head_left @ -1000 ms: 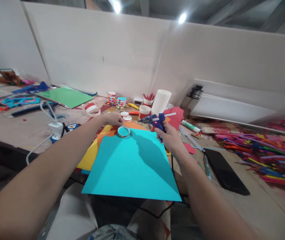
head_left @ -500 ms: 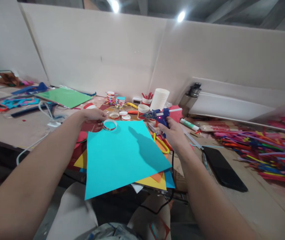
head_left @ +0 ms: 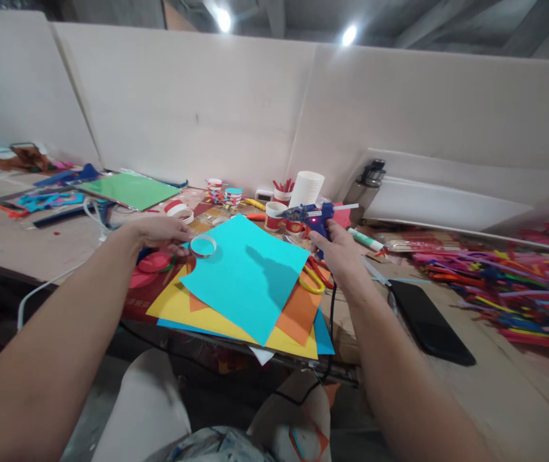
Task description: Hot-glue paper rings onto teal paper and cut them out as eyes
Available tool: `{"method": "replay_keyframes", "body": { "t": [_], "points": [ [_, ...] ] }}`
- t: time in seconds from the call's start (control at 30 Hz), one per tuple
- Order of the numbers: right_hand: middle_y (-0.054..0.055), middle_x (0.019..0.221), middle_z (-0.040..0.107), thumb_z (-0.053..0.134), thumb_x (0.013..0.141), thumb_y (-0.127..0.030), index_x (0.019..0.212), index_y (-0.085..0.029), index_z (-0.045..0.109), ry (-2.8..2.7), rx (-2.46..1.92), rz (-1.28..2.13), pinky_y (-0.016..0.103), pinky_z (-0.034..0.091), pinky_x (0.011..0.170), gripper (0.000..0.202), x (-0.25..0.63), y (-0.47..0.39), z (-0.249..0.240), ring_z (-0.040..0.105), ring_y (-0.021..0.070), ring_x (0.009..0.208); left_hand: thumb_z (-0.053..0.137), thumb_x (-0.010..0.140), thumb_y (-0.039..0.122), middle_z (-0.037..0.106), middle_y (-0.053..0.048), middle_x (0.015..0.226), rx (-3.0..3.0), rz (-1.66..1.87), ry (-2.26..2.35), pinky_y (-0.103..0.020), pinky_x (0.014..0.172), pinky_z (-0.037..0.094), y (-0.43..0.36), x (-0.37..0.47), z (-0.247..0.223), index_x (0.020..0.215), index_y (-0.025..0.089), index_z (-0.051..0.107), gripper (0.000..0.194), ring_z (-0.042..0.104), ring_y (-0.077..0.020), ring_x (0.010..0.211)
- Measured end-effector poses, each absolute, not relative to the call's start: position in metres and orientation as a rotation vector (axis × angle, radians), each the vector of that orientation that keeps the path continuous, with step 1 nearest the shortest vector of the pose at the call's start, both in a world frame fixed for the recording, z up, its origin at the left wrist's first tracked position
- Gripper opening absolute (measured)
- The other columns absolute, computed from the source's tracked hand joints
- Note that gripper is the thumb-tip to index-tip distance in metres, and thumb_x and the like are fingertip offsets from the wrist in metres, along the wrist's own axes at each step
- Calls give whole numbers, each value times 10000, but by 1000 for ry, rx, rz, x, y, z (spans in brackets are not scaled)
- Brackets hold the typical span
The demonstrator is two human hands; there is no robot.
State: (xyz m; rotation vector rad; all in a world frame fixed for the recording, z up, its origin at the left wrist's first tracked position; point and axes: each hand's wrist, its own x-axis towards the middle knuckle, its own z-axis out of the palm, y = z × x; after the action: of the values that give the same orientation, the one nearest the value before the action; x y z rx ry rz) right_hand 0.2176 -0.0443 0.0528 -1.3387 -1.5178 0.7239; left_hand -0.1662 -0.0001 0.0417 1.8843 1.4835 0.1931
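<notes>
My left hand (head_left: 166,232) pinches a narrow white paper ring (head_left: 206,256), which looks like a slice of a paper cup. The ring sits on the upper left part of a turquoise sheet (head_left: 240,276); whether it is stuck there I cannot tell. In my right hand (head_left: 342,253) is a blue glue gun (head_left: 320,219), its red light on and a white glue stick poking out of the back. Its nozzle points left, above the sheet's far right side, and its shadow falls on the turquoise paper. Orange (head_left: 298,314) and yellow sheets (head_left: 197,314) lie beneath.
Yellow-handled scissors (head_left: 313,282) lie right of the sheets. Behind stand paper cups (head_left: 274,217) and a stack of white cups (head_left: 308,189). A black phone (head_left: 431,321) and many pipe cleaners (head_left: 500,289) lie at right. The gun's black cord (head_left: 332,321) hangs over the edge.
The turquoise sheet has turned and shifted, baring more of the orange and yellow sheets. My left hand and the ring moved slightly left and nearer; the glue gun shifted slightly right.
</notes>
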Motion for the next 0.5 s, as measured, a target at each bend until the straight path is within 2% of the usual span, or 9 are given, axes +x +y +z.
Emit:
{"method": "replay_keyframes", "body": {
  "t": [0.17, 0.33, 0.4, 0.5],
  "points": [
    [-43, 630, 546, 568, 785, -323, 936, -199, 552, -1533, -1348, 748, 243, 375, 481, 195, 211, -47, 55, 485, 110, 515, 703, 690, 558, 620, -49, 634, 1771, -68, 1335, -229, 545, 446, -2, -146, 37, 667, 177, 627, 389, 548, -135, 566],
    [-41, 622, 552, 574, 795, -287, 908, -198, 540, -1594, -1356, 773, 244, 380, 459, 148, 205, -50, 55, 489, 108, 500, 715, 685, 499, 610, -52, 561, 1792, -236, 1279, -230, 522, 417, 2, -133, 43, 575, 176, 604, 359, 530, -133, 526],
    [-35, 650, 573, 578, 788, -279, 894, -199, 537, -1611, -1344, 793, 240, 375, 458, 139, 201, -53, 55, 495, 104, 514, 680, 712, 477, 591, -44, 543, 1828, -134, 1377, -243, 512, 402, 3, -129, 46, 562, 179, 577, 349, 519, -138, 510],
    [-23, 700, 609, 571, 784, -284, 900, -199, 535, -1623, -1319, 825, 237, 369, 463, 148, 195, -57, 56, 499, 99, 536, 624, 783, 472, 592, -24, 574, 2068, 249, 1561, -235, 540, 392, 6, -118, 45, 654, 177, 608, 322, 533, -138, 553]
  ]
}}
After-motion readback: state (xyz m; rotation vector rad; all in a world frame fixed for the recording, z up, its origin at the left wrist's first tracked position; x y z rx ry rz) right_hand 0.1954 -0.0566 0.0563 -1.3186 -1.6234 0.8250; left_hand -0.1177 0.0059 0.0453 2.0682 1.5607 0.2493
